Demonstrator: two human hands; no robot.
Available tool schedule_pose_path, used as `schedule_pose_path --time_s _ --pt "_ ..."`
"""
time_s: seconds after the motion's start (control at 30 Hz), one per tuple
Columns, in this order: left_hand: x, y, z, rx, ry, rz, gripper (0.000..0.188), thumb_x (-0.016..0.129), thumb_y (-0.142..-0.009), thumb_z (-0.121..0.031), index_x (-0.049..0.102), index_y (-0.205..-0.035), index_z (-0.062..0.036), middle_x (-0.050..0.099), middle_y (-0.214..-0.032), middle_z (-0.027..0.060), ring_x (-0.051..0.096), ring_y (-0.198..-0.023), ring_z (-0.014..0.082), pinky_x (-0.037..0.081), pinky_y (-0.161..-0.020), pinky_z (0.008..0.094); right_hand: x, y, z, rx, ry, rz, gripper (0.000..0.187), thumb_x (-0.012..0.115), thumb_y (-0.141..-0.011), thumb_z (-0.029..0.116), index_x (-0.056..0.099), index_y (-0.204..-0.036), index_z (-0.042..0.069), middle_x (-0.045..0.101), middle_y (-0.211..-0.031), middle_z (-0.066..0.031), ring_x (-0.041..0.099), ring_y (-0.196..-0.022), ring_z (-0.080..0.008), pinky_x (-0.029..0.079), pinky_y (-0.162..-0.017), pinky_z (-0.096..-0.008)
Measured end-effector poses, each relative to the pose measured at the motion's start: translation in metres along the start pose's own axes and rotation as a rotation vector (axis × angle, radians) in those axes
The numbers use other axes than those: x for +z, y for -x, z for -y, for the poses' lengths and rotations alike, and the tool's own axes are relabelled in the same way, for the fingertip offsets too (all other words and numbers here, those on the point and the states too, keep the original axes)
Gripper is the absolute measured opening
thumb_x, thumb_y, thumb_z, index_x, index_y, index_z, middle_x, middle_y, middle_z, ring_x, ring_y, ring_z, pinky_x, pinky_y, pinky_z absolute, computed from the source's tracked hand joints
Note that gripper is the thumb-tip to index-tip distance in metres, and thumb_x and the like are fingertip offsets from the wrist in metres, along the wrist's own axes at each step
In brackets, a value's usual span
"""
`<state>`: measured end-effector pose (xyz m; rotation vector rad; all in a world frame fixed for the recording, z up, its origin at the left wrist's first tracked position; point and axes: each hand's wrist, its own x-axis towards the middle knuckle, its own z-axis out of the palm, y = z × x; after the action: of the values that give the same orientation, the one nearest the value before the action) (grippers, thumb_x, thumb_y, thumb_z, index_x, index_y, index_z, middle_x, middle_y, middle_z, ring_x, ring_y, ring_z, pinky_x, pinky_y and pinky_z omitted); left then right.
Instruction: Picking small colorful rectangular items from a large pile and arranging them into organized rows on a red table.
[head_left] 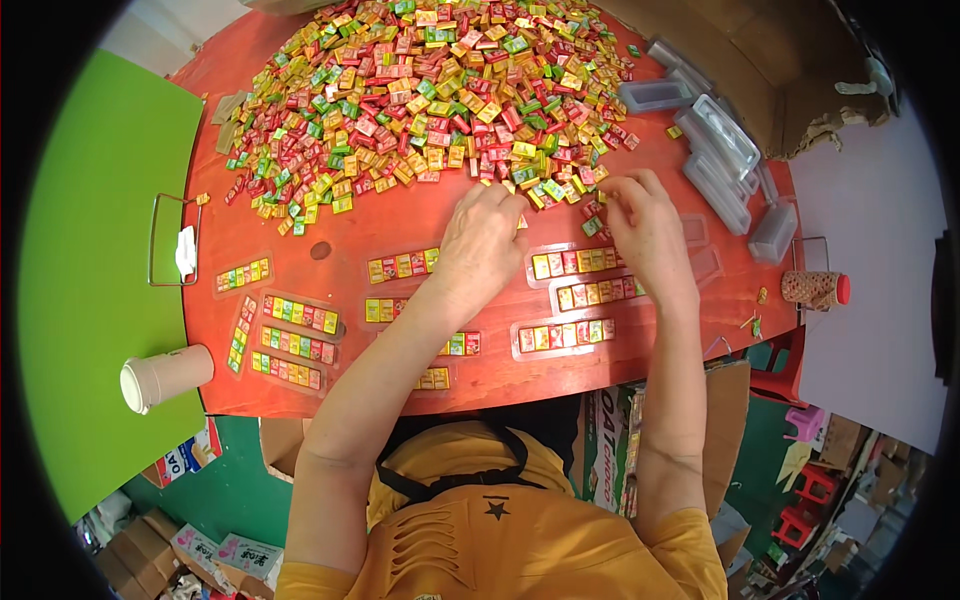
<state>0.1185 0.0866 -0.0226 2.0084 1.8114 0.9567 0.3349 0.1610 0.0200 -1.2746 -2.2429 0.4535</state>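
Note:
A large heap of small wrapped candies [430, 100] in red, yellow, green and orange covers the far part of the red table. My left hand [482, 240] is at the heap's near edge, its fingers curled down over candies; a yellow piece shows beside its thumb. To the right, my right hand [645, 225] has bent fingers drawn toward the thumb, close to a few loose candies [592, 225]; whatever lies between the fingertips is hidden. Clear plastic trays holding rows of candies lie below both hands, including a right-hand tray [567, 337] and a middle tray [403, 265], partly covered by my left forearm.
More filled trays [298, 345] lie at the left, near a beige cup [167, 378] on its side. Empty clear trays [715, 150] are piled at the right, before a cardboard box [770, 60]. A red-lidded jar [815, 290] is at the right edge.

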Motion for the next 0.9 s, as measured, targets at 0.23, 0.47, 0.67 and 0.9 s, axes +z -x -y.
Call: schedule_pose_path --time_s 0.23,0.47,0.67,0.9 --pt "0.012 -0.006 -0.008 0.048 0.088 -0.03 0.024 0.077 -0.08 -0.003 0.074 -0.104 0.0008 0.069 -0.102 0.0164 0.064 -0.104 0.0367 0.054 -0.093 0.0469 -0.001 0.008 -0.001 -0.075 0.221 0.002 0.014 0.07 -0.094 0.006 0.072 -0.107 0.001 0.065 -0.109 -0.0171 0.069 -0.096 -0.0379 0.056 -0.087 -0.0449" --pt "0.019 -0.011 -0.012 0.069 0.114 -0.005 0.023 0.077 -0.082 -0.003 0.074 -0.104 0.0007 0.07 -0.103 0.0161 0.065 -0.103 0.0369 0.055 -0.092 0.0468 0.006 0.022 0.013 0.08 0.263 0.089 0.026 0.079 -0.087 0.017 0.073 -0.106 0.001 0.066 -0.104 -0.0159 0.067 -0.096 -0.0366 0.053 -0.083 -0.0473" --pt "0.021 -0.013 -0.012 0.048 0.129 0.037 0.028 0.075 -0.081 -0.003 0.074 -0.108 0.0011 0.068 -0.106 0.018 0.064 -0.108 0.0371 0.053 -0.096 0.047 0.021 0.017 0.011 -0.005 0.235 0.063 0.018 0.075 -0.086 0.011 0.071 -0.102 0.003 0.069 -0.099 -0.0164 0.067 -0.098 -0.0369 0.051 -0.087 -0.0495" --pt "0.029 -0.015 -0.008 0.11 0.152 -0.034 0.02 0.075 -0.079 -0.001 0.07 -0.098 -0.0023 0.069 -0.097 0.0136 0.066 -0.089 0.0346 0.055 -0.08 0.0451 0.03 0.018 0.015 -0.112 0.063 0.062 0.024 0.074 -0.082 0.009 0.072 -0.105 0.003 0.068 -0.1 -0.0152 0.066 -0.099 -0.0369 0.053 -0.087 -0.0491"
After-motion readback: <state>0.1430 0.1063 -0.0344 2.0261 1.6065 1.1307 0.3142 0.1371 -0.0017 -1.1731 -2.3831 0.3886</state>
